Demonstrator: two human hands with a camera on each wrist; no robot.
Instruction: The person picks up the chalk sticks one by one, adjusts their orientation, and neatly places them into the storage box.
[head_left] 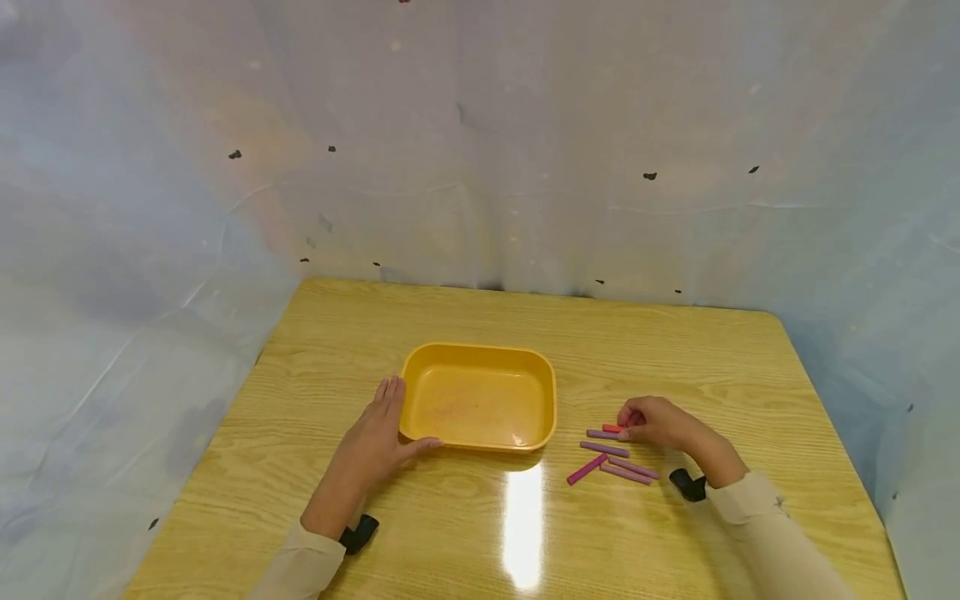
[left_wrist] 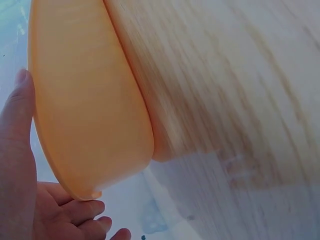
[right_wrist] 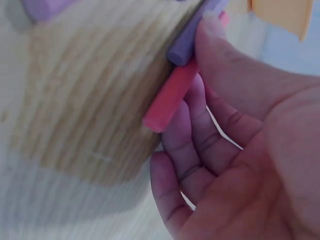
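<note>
A yellow plastic tray sits on the table, its inside bare. My left hand rests against its left end, fingers along the side and thumb on the front rim; the left wrist view shows the tray's outer wall beside the thumb. To the right of the tray my right hand pinches a red chalk stick and a purple chalk stick lying side by side. The thumb is on the purple one, the fingers behind the red one.
Several more chalk sticks lie loose in front of the right hand: a purple one, a magenta one and pinkish-purple ones. The wooden table is bordered by pale plastic sheeting. Light glares off its front part.
</note>
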